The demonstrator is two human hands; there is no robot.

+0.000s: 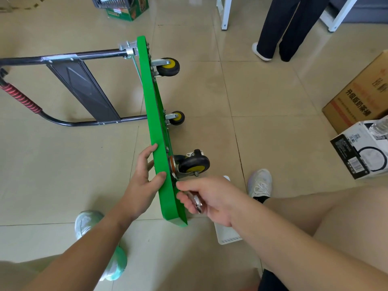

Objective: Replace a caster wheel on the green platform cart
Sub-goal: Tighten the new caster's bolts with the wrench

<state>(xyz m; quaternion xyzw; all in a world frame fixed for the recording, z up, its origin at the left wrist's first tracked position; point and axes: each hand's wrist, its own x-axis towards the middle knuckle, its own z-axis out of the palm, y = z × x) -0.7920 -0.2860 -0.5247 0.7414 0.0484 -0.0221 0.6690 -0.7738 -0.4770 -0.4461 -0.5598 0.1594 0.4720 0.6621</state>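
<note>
— Hands up close: what's each one doing? Left hand (144,179) looks wrapped over the edge of the green cart deck (155,122), which is tipped on its side on the tile floor.

— Yep, thumb on the near rim, fingers round the other face, solid grip. Right hand (207,198) has its fingers curled round a shiny metal tool (196,201). The tip goes in at the base of the nearest caster (194,164), but the palm covers most of it, so I can't tell what kind of tool it is.

— Something behind that wheel?

— Small black wheel with a pale plate (196,153), half hidden, so I can't tell if it's attached. A white flat thing (227,238) is mostly covered by the right forearm. Further along, the middle caster (177,118) and far caster (168,66) have yellow hubs. The black handle (63,57) is cut off at left.

— Any writing?

— The cardboard box (357,97) at right has black Chinese characters, partly out of frame. The label on the white box (361,150) is too small to read.
</note>
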